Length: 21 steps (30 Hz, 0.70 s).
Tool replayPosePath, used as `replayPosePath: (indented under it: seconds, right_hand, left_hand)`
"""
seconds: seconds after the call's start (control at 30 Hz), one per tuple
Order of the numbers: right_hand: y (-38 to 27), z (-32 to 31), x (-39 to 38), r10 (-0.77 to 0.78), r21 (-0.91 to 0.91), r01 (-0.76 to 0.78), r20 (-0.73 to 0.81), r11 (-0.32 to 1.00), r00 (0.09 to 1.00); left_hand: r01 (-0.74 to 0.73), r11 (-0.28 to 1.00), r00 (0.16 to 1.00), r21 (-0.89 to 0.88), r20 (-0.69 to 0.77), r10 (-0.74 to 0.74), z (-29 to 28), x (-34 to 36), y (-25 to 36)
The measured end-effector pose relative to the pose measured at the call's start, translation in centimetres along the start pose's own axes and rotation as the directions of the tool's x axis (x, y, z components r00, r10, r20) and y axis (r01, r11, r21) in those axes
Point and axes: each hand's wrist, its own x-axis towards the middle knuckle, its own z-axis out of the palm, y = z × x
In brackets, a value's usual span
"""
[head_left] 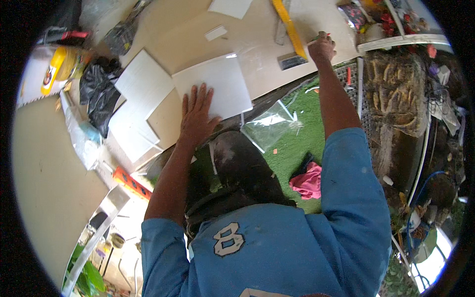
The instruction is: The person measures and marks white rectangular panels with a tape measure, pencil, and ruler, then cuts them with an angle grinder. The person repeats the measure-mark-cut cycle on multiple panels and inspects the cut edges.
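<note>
My left hand [197, 113] lies flat with fingers spread on a square white panel [230, 79] on the beige tabletop [269, 84]. My right hand [323, 48] is at the far right of the table, its fingers closed round something small. A red tip shows at the fingers, but I cannot make out the thing. Just left of that hand lies a yellow straight bar [288, 27], with a dark grey block [292, 62] at its near end. A small white offcut [215, 33] and another white sheet [230, 7] lie farther back.
White cut panels [144, 81] and a black plastic bag [99, 84] are at the left, near a yellow bottle [53, 72]. An orange power strip [131, 183] sits below them. Clear sheet pieces [269, 123] and a pink cloth [308, 181] lie on green turf [282, 163].
</note>
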Motion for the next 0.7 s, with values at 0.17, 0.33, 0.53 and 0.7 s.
replayPosePath:
  seconds: [0.17,0.33,0.53,0.7]
  right_hand:
    - [0.0,-1.2,-1.2,-0.17,-0.144,0.153,-0.111,0.978,0.979]
    - [-2.5,1.5,-6.1,-0.008,-0.006,0.009,0.097,1.0,0.995]
    - [-1.4,1.7,-7.2,0.091,0.546,-0.141,0.117,0.826,0.989]
    - [0.5,-5.1,-13.5,0.009,0.857,-0.262,0.288,0.443,0.958]
  left_hand:
    - [0.068,0.997,0.998,0.049,0.012,-0.069,1.1,0.6,0.5]
    - [0.048,0.998,0.997,0.046,-0.062,-0.046,1.6,0.9,0.5]
    - [0.027,0.999,0.999,0.018,-0.028,-0.026,1.7,2.3,0.3]
    - [0.008,0.999,0.999,0.037,-0.047,-0.006,2.1,2.5,-0.1]
